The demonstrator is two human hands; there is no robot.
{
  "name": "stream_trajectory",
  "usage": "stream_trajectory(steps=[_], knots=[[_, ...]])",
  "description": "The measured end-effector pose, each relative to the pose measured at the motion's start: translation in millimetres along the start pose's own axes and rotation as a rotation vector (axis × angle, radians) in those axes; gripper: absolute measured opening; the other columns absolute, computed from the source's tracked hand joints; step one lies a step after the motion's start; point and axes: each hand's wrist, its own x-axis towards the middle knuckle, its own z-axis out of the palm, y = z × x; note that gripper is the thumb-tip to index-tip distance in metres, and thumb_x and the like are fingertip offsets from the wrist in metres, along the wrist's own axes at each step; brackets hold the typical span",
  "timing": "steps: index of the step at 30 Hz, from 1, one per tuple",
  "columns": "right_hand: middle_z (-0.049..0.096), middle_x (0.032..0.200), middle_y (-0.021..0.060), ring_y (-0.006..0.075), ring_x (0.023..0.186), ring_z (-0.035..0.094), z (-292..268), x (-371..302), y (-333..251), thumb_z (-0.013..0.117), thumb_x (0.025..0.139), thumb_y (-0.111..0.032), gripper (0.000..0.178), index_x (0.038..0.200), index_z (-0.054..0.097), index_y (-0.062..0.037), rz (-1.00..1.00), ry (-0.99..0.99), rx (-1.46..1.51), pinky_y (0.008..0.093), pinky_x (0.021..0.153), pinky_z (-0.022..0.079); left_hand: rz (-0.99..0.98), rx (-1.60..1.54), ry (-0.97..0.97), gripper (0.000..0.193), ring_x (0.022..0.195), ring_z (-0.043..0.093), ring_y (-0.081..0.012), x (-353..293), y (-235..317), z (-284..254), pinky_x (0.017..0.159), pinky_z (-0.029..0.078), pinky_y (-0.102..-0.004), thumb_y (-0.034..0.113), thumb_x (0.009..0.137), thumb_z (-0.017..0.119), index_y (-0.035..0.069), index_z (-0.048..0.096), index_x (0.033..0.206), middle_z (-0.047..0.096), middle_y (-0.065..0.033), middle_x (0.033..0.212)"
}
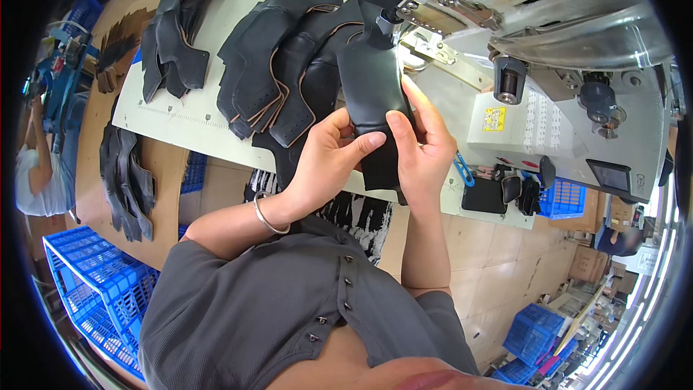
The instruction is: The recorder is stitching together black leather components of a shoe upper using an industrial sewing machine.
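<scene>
A black leather piece (369,79) is held in front of me between both hands, its far end at the lit needle area (415,49) of a sewing machine (556,0). My left hand (328,155) grips its left edge, thumb on top and fingers tucked partly out of sight. On the opposite edge my right hand (422,148) pinches it, thumb on top and the other fingers along the side and beneath. The near end of the leather hangs down below my hands. Left of it lies a fanned pile of black leather pieces (249,72) with tan cut edges.
Another leather stack (177,36) lies farther left on the white table (216,130). More pieces (126,180) rest on a brown surface. A blue-handled tool (463,170) lies by the machine's base. Blue crates (94,260) stand lower left. A person (43,173) is at far left.
</scene>
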Motion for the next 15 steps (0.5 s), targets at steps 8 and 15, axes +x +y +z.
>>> stream_trajectory(steps=[8, 15], knots=[[0.063, 0.072, 0.0047, 0.0075, 0.062, 0.057, -11.4, -14.3, -2.6, 0.068, 0.087, -0.013, 0.045, 0.131, 0.056, -0.0081, 0.048, -0.092, -0.130, 0.0231, 0.061, 0.047, 0.022, 0.072, 0.024, 0.021, 0.069, 0.048, 0.0006, 7.7, -2.7, -14.5, 0.056, 0.041, -0.0174, 0.014, 0.090, 0.067, 0.000, 0.061, 0.106, 0.062, 0.0029, 0.082], [0.064, 0.071, 0.0045, 0.0081, 0.062, 0.058, -12.6, -20.8, 5.4, 0.068, 0.088, -0.012, 0.046, 0.132, 0.055, -0.0089, 0.019, -0.063, -0.103, 0.0230, 0.061, 0.046, 0.109, 0.137, 0.012, 0.019, 0.066, 0.047, 0.0008, 15.2, 1.8, -15.8, 0.053, 0.039, -0.0162, 0.012, 0.090, 0.067, -0.001, 0.062, 0.104, 0.062, 0.0026, 0.082]])
